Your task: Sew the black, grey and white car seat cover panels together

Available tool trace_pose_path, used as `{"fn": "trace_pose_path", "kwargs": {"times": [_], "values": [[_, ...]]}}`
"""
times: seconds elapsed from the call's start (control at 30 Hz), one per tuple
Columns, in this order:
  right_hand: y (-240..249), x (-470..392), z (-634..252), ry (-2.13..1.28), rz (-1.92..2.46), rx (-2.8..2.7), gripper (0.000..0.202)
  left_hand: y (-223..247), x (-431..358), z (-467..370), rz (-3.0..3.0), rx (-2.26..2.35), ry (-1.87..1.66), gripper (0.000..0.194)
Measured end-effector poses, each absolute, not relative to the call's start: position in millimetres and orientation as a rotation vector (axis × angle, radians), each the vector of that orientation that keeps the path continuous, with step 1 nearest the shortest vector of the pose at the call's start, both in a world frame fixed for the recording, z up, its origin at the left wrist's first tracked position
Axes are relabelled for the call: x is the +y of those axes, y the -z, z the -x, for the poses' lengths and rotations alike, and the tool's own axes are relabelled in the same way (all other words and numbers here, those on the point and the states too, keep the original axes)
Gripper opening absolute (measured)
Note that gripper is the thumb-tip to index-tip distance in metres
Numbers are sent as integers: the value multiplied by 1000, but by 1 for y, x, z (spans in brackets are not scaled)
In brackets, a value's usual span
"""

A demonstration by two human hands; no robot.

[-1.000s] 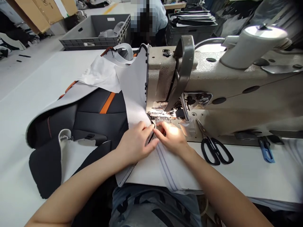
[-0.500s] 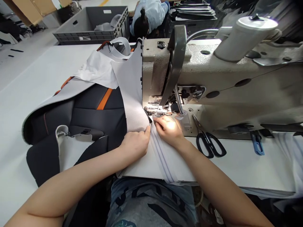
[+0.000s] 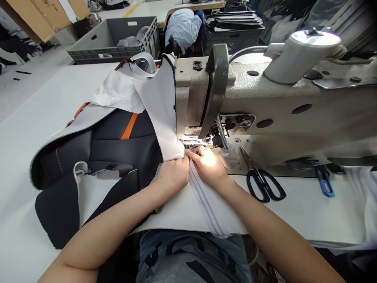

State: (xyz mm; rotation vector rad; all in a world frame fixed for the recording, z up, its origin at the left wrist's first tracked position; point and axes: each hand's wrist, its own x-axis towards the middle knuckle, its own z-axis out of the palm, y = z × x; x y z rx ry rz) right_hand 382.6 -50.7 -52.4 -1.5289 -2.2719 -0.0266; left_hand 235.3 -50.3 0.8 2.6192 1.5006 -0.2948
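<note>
Below the presser foot of a sewing machine (image 3: pixel 200 90), a black seat cover (image 3: pixel 126 147) with an orange stripe and pale grey backing meets a white strip with grey-blue lines (image 3: pixel 210 212). My left hand (image 3: pixel 173 173) is closed on the cover's folded pale edge, just left and in front of the foot. Touching it, my right hand (image 3: pixel 209 167) pinches the upper end of the strip by the needle area. My fingers partly hide the spot where strip and cover come together. The strip runs down to the table's front edge.
Black-handled scissors (image 3: pixel 263 182) lie open right of my hand, beside a small blue-handled tool (image 3: pixel 324 182). Striped white material (image 3: pixel 361 196) hangs at the far right. Behind the table are a grey crate (image 3: pixel 114 55) and a bent-over person in light blue (image 3: pixel 184 29).
My left hand has turned and folded the cover's pale edge, drawing it towards my right hand. The right fingers have moved slightly left, onto the join. The view has tipped a little upward.
</note>
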Motion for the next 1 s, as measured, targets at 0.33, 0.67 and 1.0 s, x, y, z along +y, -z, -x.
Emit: {"fn": "trace_pose_path", "kwargs": {"times": [0.33,0.67,1.0], "values": [[58,-52,-385,-26,1579,-2105,30,-11,-99,-165,-2925,1388,227,69],[63,-55,-381,-51,1418,-2215,31,-27,-80,-204,-2793,1175,459,55],[65,-57,-379,-97,1279,-2179,31,-14,-69,-224,-2759,1430,306,51]]}}
